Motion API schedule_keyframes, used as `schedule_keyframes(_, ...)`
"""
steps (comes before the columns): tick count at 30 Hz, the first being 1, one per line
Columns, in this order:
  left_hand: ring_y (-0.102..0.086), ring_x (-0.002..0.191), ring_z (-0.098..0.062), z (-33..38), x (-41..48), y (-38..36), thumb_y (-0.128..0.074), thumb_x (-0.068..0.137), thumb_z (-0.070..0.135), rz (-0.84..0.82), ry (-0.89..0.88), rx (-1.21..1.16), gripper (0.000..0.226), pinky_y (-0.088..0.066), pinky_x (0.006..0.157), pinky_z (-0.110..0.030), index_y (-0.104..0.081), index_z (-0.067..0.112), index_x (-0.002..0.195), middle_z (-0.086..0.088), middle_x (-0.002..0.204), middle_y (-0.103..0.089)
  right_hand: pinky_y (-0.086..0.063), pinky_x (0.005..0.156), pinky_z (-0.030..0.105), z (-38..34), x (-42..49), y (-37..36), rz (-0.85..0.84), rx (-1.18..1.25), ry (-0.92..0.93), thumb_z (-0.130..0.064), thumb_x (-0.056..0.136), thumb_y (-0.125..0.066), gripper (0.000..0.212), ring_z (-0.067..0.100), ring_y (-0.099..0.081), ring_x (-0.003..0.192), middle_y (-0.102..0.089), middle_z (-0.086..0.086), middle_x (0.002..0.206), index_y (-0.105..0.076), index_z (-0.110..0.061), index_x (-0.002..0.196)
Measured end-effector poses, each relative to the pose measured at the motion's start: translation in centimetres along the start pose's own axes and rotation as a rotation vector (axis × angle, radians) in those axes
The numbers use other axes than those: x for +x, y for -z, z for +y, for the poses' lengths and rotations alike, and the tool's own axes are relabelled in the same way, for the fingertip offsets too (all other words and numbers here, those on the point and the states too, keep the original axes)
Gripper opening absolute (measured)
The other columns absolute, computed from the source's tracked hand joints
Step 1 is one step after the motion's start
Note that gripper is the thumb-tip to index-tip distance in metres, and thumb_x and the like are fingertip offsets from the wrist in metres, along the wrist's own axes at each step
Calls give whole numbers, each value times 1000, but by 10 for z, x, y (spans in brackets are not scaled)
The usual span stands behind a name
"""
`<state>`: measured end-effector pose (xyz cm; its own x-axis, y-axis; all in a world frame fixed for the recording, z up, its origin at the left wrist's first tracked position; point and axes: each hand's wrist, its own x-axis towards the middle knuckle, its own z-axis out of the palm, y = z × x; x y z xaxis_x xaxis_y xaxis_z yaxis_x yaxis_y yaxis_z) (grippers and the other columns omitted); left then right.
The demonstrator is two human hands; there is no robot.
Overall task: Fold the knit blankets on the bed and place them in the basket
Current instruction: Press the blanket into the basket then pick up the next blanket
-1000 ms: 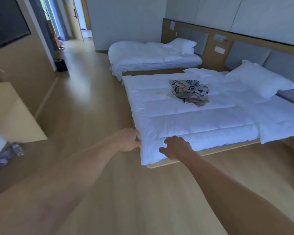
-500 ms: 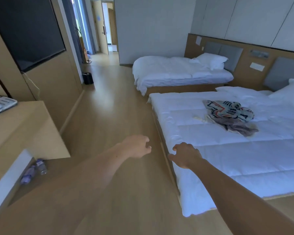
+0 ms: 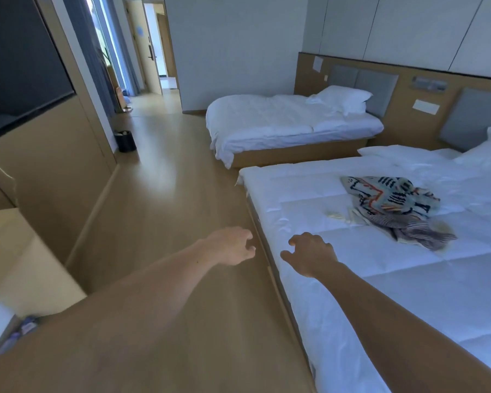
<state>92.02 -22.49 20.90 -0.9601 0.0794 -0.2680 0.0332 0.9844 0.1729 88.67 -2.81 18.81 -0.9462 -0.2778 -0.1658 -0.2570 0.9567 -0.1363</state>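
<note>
Both arms have come round to the side of the bed (image 3: pixel 366 302). Left grip (image 3: pixel 233 245) and right grip (image 3: pixel 312 255) hang loose, fingers apart, holding nothing. Knit blankets (image 3: pixel 394 205) lie crumpled beyond the right grip, so folding has not begun.

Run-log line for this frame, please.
left hand: open, empty, above floor | right hand: open, empty, above bed edge | knit blankets: crumpled on bed, unfolded | basket: not in view

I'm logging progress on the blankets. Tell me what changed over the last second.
Both hands came off the duvet corner: left hand now over the floor, right hand over the duvet's edge, both holding nothing. The person moved up along the bed. The knit blankets stay heaped, unfolded.
</note>
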Motion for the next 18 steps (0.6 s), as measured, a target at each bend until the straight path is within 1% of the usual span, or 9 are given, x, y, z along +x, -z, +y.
schedule_keyframes(5, -43, 133, -22, -25, 76, 46, -39, 99, 45, 15, 41, 29, 54, -37, 102, -34, -37, 19, 146, -1, 150, -41, -38, 100, 40, -2, 93, 24, -1, 17, 26, -50, 95, -41, 50, 24, -48, 124, -52, 3, 135, -51, -23, 136)
schedule_keyframes(8, -42, 134, -22, -39, 122, 63, -40, 98, 46, 12, 52, 16, 54, -37, 103, -35, -38, 21, 146, 0, 150, -41, -38, 101, 40, -2, 143, 36, 1, -4, 27, -49, 95, -41, 49, 24, -48, 124, -52, 4, 136, -51, -23, 135)
schedule_keyframes(13, -46, 130, -21, -71, 207, 84, -41, 99, 44, -18, 9, 19, 51, -40, 102, -35, -42, 19, 143, 0, 146, -45, -39, 101, 41, -6, 225, 45, -5, -21, 6, -50, 96, -41, 50, 25, -48, 123, -52, 5, 135, -51, -22, 136)
schedule_keyframes(16, -51, 124, -22, -95, 273, 95, -42, 98, 44, -33, -31, 22, 47, -43, 97, -36, -47, 19, 137, -2, 140, -50, -38, 101, 41, -6, 282, 47, -9, -2, -44, -50, 95, -41, 51, 25, -48, 124, -52, 5, 135, -51, -21, 136)
schedule_keyframes(18, -51, 124, -22, -110, 320, 100, -41, 96, 47, -41, -72, 13, 52, -44, 96, -36, -43, 22, 141, 0, 142, -49, -38, 101, 41, -3, 319, 46, -20, 9, -100, -49, 95, -41, 51, 25, -47, 123, -52, 5, 136, -51, -21, 136)
